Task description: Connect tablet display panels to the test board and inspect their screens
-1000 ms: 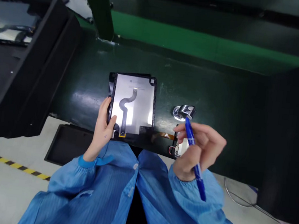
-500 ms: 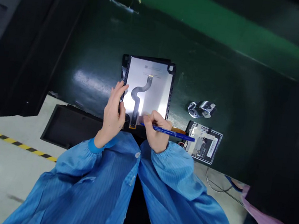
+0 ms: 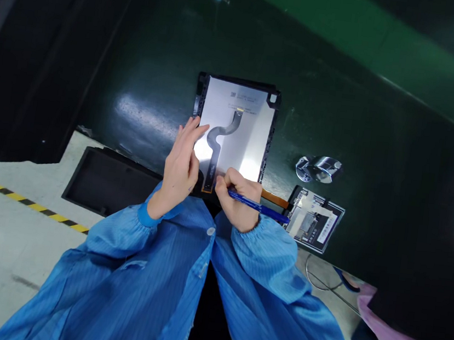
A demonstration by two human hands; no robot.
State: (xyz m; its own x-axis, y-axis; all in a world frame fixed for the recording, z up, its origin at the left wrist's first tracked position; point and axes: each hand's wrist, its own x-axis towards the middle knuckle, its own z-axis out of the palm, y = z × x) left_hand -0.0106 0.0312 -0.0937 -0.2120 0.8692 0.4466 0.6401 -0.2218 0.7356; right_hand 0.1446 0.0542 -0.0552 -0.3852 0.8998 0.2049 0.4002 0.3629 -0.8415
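Note:
A display panel (image 3: 252, 129) with a silvery back and black frame lies on the dark green bench. Down its back runs a curved dark ribbon cable (image 3: 215, 149). My left hand (image 3: 181, 161) rests along the panel's left edge, fingers stretched out. In my right hand (image 3: 239, 202) is a blue pen (image 3: 261, 207), pinched between thumb and fingers. Its tip end is at the panel's lower edge, near the ribbon's lower end; the tip itself is hidden by my fingers.
To the right, a clear-cased circuit board (image 3: 314, 219) has an orange flat cable (image 3: 275, 198) running toward the panel. Above it sits a shiny metal roll-like object (image 3: 322, 169). A dark tray (image 3: 112, 182) is at the lower left. Pink cloth (image 3: 397, 334) hangs lower right.
The view has shifted a little, so the bench things appear moved. My right hand still holds the pen, whose rear end has tipped lower. My left hand stays on the panel's edge.

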